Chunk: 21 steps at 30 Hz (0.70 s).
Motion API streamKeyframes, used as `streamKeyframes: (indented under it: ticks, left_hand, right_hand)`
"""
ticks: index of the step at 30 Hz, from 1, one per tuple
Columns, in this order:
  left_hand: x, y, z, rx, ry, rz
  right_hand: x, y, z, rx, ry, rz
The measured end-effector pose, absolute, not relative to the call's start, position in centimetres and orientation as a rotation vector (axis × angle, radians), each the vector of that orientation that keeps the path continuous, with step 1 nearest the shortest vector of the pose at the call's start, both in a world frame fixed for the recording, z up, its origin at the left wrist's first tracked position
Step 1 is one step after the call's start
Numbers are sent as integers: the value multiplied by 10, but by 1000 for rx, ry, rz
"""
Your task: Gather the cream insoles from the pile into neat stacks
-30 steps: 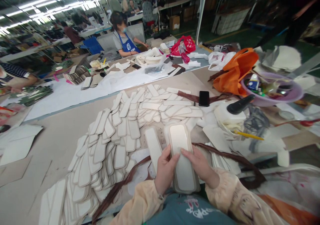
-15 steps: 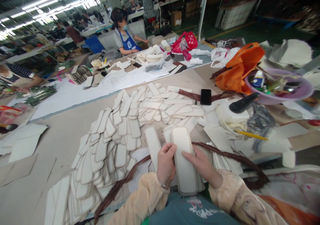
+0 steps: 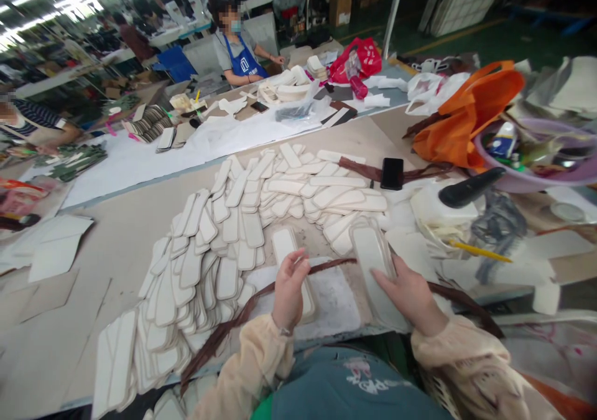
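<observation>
We judge this a handling step: our right hand (image 3: 413,292) grips a pale panel stack (image 3: 372,258) near the front of the table (image 3: 135,221); our left hand (image 3: 290,286), curled, seemingly empty, is at another panel (image 3: 283,243). Moving calls for even edges.

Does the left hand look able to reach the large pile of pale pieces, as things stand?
Probably yes: the left hand seems empty, and the pile of pale pieces lies close beside it, with only a low brown strip between.
</observation>
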State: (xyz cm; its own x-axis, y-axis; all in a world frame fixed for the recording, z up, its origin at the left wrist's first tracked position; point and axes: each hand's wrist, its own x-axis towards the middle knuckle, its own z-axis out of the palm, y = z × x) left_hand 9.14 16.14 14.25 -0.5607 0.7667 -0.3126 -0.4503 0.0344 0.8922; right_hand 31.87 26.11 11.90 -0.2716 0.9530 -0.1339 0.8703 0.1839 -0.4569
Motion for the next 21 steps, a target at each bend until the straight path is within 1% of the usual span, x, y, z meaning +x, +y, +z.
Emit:
streamKeyframes:
  ticks: [2,3,6,9,12,16,21]
  left_hand:
    - [76,150,136,344,1452,1685]
    - [70,144,133,325,1481,1688]
    - [58,128,125,256,1538,1694]
    - [53,116,120,255,1567,1680]
    - [54,110,120,300,1603,1649]
    - [68,112,124,431,1576,1526]
    - [101,137,131,684,1378,1233]
  right_hand:
    - [324,262,103,-1839,-2440,428]
    - [324,261,94,-1849,-2499,353]
    - [316,254,65,-1886,-2587,308]
    - [309,249,47,-1908,-2598,361]
    - [312,253,43,-1931,-2589,475]
    - [324,263,50,-1922,-2527,700]
    - [321,255,74,-1628,-2215,773]
